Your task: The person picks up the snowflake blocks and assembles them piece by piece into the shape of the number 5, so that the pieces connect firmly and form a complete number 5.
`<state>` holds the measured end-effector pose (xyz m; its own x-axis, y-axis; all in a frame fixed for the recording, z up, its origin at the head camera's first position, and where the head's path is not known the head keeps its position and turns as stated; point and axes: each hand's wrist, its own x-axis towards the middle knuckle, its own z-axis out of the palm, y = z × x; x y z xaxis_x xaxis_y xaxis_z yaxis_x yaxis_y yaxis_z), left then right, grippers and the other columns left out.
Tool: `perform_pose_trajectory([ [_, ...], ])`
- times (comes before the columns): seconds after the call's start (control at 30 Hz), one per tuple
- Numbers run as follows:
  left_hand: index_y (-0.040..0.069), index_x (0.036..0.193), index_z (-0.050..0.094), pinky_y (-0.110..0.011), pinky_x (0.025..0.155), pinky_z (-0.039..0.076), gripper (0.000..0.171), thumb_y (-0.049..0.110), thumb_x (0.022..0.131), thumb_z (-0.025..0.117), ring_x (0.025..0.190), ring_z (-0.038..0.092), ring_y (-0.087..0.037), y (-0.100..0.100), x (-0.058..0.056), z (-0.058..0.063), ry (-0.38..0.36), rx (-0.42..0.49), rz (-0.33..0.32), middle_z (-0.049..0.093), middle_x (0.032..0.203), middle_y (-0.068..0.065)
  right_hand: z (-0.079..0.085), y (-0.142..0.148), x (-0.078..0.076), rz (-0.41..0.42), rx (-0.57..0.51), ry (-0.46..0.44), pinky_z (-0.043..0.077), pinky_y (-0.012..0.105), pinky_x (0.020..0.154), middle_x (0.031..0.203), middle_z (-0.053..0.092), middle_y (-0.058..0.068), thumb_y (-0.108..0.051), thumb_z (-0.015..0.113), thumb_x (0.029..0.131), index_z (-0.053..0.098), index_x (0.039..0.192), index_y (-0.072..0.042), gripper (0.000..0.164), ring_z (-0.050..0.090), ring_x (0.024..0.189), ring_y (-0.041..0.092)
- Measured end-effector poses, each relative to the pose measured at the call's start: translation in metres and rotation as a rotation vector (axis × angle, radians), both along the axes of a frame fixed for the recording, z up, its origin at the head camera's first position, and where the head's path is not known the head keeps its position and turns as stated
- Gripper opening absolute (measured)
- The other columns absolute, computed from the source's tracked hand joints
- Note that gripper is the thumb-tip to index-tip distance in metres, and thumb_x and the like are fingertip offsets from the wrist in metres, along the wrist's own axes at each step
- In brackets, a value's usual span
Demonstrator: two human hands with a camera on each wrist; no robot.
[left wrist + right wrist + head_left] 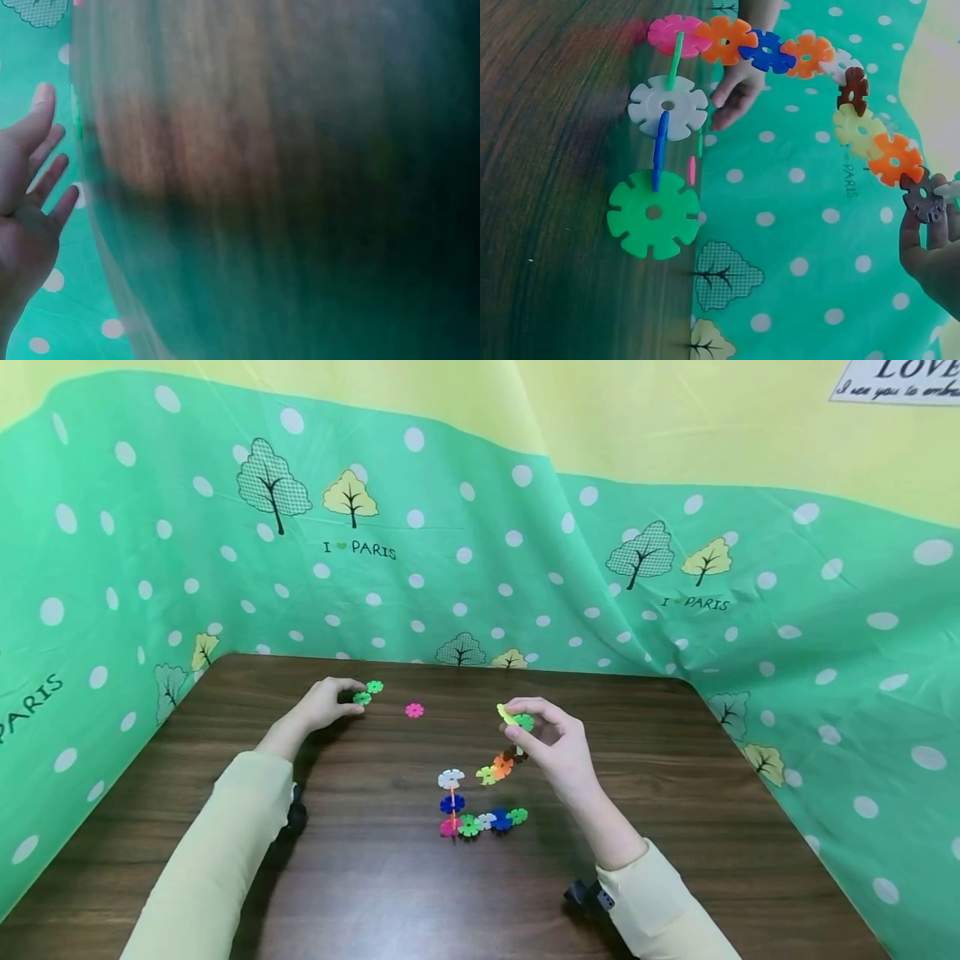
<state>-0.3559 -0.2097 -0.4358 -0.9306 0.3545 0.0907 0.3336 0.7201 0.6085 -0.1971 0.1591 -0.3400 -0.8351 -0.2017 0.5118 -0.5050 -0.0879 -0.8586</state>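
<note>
My right hand [555,747] pinches a yellow notched flower disc [506,714] between thumb and fingertips, with a green disc [524,722] just behind. In the right wrist view its fingers are also at a dark brown disc [922,196], the end of a curved chain of interlocking discs. That chain runs over orange [896,160], yellow and blue discs to a pink one [679,36]. My left hand [327,703] reaches around two green discs [363,698] at the far left. Its fingers look relaxed and spread in the left wrist view [30,180].
A loose pink disc [414,711] lies between the hands. Nearer on the brown table [360,893], joined discs include a white one [451,778], a pink one [448,827] and a row ending in green [517,816]. A polka-dot curtain [465,518] surrounds the table's back and sides.
</note>
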Motion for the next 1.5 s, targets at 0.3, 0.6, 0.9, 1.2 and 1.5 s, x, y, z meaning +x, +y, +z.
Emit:
perform_pose_trajectory([
  [0.3,0.003,0.113,0.066,-0.051,0.099,0.041,0.032,0.013,0.083,0.072,0.119,0.050,-0.037,0.004,0.004,-0.001,-0.010,-0.038,0.003,0.063,0.119,-0.018,-0.003,0.000,0.000,0.018,-0.024,-0.015,0.054,0.040,0.084,0.110,0.062,0.011,-0.001,0.069,0.084,0.064,0.107,0.002,0.023,0.062,0.096,0.025],
  [0.6,-0.001,0.098,0.069,-0.045,0.086,0.049,0.021,0.005,0.078,0.075,0.096,0.062,-0.031,0.014,0.009,0.005,0.022,-0.027,-0.028,0.068,0.097,-0.015,-0.003,-0.002,-0.001,0.029,-0.050,-0.022,0.055,0.038,0.082,0.110,0.062,0.010,-0.007,0.071,0.084,0.066,0.106,0.000,0.024,0.064,0.093,0.028],
  [0.9,0.001,0.092,0.069,-0.035,0.071,0.048,0.019,0.001,0.075,0.077,0.078,0.056,-0.021,0.017,0.010,0.008,0.090,-0.031,-0.025,0.060,0.082,-0.008,-0.004,-0.002,-0.003,0.042,-0.056,-0.020,0.055,0.034,0.082,0.110,0.063,0.009,-0.002,0.068,0.085,0.065,0.107,0.001,0.023,0.068,0.085,0.025],
  [1.2,0.007,0.095,0.071,-0.033,0.068,0.051,0.014,0.007,0.081,0.073,0.075,0.061,-0.017,0.027,0.019,0.032,0.146,0.096,-0.023,0.067,0.080,-0.004,-0.005,-0.004,-0.003,0.007,-0.033,-0.017,0.056,0.033,0.079,0.110,0.063,0.010,-0.002,0.070,0.083,0.064,0.106,0.003,0.024,0.062,0.091,0.026],
  [1.5,0.011,0.099,0.072,-0.025,0.063,0.051,0.016,0.016,0.084,0.073,0.072,0.063,-0.012,0.059,0.046,0.082,0.292,0.234,-0.064,0.071,0.082,0.000,-0.005,-0.005,-0.004,-0.009,-0.030,-0.008,0.055,0.029,0.075,0.110,0.063,0.012,-0.002,0.070,0.083,0.066,0.105,0.001,0.023,0.061,0.091,0.022],
])
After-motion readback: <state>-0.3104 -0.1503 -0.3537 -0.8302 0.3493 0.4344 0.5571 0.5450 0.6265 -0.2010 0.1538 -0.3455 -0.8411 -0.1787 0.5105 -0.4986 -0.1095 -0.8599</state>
